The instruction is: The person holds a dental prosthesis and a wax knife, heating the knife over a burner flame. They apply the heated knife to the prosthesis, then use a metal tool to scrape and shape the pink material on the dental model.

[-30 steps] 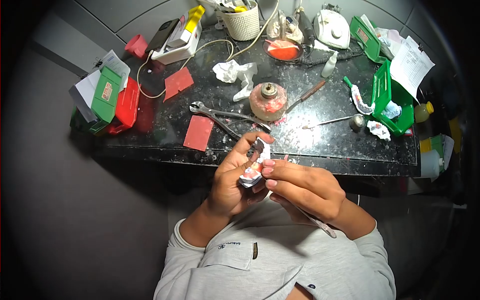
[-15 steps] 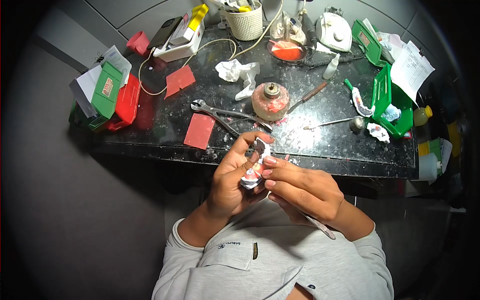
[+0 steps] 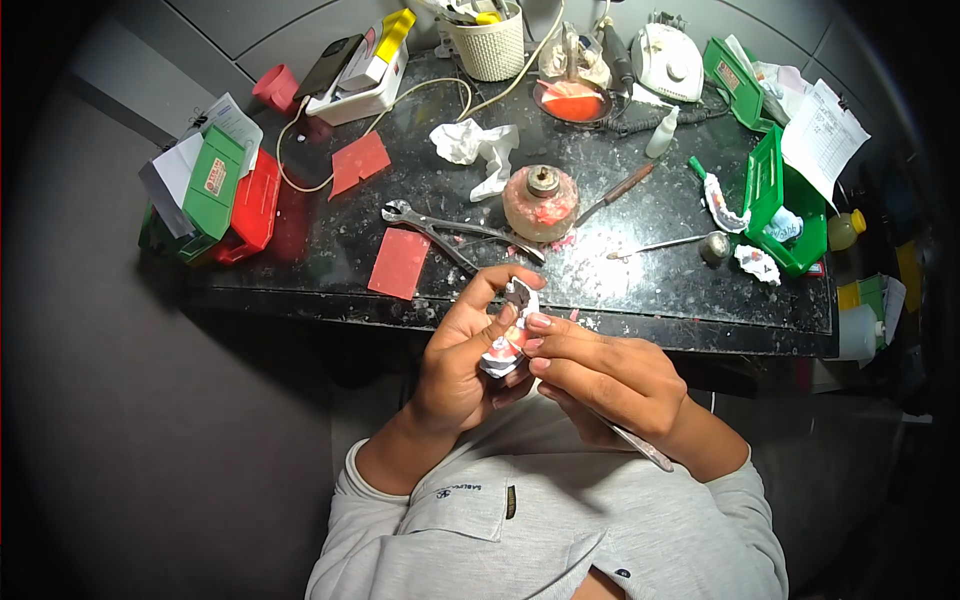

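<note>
In front of my chest, my left hand (image 3: 458, 350) is closed around a white plaster dental model (image 3: 499, 367) with pink wax on it. The thumb lies across the model and the index finger curls over its far end. My right hand (image 3: 625, 385) is closed on a thin metal wax carving tool (image 3: 645, 450), whose handle sticks out below the palm toward my shirt. Its fingertips rest against the right side of the model, and the tool's working end is hidden behind the fingers.
On the black bench (image 3: 340, 290) stand a glass spirit burner (image 3: 541, 203), pliers (image 3: 455, 225), pink wax sheets (image 3: 399, 262), crumpled tissue (image 3: 485, 150) and a wax knife (image 3: 615, 195). Plaster pieces (image 3: 757, 265) lie near a green box (image 3: 775, 200) at right. A red box (image 3: 252, 215) sits at left.
Almost nothing differs. Both hands keep the same grip on the model and the tool, with only a very slight shift of the fingers and the tool handle.
</note>
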`<control>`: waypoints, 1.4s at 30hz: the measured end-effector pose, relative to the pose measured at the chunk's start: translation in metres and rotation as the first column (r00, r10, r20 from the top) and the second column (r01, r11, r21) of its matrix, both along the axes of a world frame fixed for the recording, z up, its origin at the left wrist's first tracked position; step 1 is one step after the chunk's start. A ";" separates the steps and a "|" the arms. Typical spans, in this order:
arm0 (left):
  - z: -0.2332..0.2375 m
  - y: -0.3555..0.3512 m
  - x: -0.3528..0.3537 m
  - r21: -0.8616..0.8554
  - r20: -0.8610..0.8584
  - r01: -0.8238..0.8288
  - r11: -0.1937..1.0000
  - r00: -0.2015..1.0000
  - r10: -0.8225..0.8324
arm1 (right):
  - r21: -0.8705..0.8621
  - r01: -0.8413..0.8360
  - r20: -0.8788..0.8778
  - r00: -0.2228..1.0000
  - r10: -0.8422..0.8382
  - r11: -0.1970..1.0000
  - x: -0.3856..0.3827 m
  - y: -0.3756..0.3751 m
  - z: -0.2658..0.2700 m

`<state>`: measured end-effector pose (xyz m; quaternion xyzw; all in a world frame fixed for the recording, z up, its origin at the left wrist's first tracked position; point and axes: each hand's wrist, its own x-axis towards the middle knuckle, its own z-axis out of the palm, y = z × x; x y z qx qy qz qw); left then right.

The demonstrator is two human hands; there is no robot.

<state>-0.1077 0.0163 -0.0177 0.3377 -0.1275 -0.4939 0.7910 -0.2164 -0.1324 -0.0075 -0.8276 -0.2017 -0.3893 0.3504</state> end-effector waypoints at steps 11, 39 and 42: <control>-0.005 0.007 0.007 -0.081 -0.098 0.140 0.987 0.984 -0.147 | 0.008 -0.005 -0.035 0.999 0.006 1.000 0.000 -0.002 0.002; -0.006 0.007 0.010 -0.061 -0.210 0.175 0.983 0.960 -0.184 | 0.130 -0.012 -0.155 0.987 0.033 0.991 -0.008 -0.008 0.010; -0.009 0.008 0.010 -0.059 -0.250 0.205 0.977 0.945 -0.213 | 0.128 -0.037 -0.059 0.997 0.045 0.991 -0.004 -0.018 0.002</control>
